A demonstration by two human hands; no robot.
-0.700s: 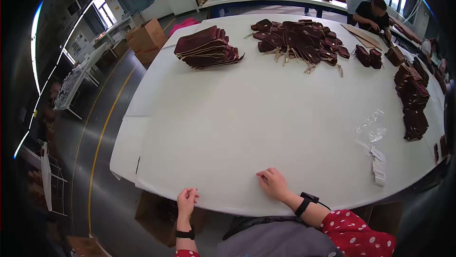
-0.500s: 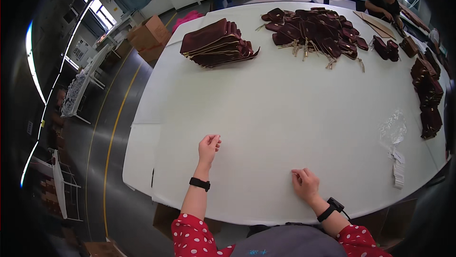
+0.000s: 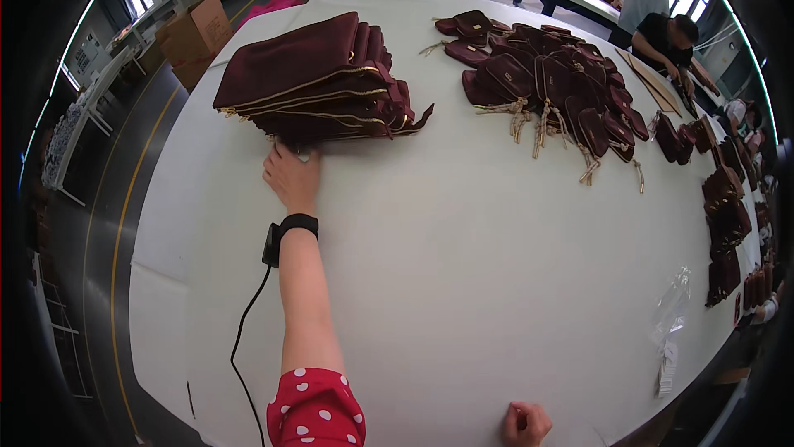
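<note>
Left hand [image 3: 291,178] meets the near lower edge of a stack of dark maroon, gold-zipped rectangular pouches [image 3: 302,62], its fingertips partly hidden and its grip indeterminable; right hand [image 3: 527,425], fingers curled inward, lies well apart. Rightward on the broad white table [image 3: 413,282] lies a heap of small maroon pouches with beige cords [image 3: 542,75].

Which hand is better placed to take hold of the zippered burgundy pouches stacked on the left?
Probably the left: the left hand is at the near edge of the stack of pouches, though its grip is unclear. The right hand, fingers curled, is well short of it.
</note>
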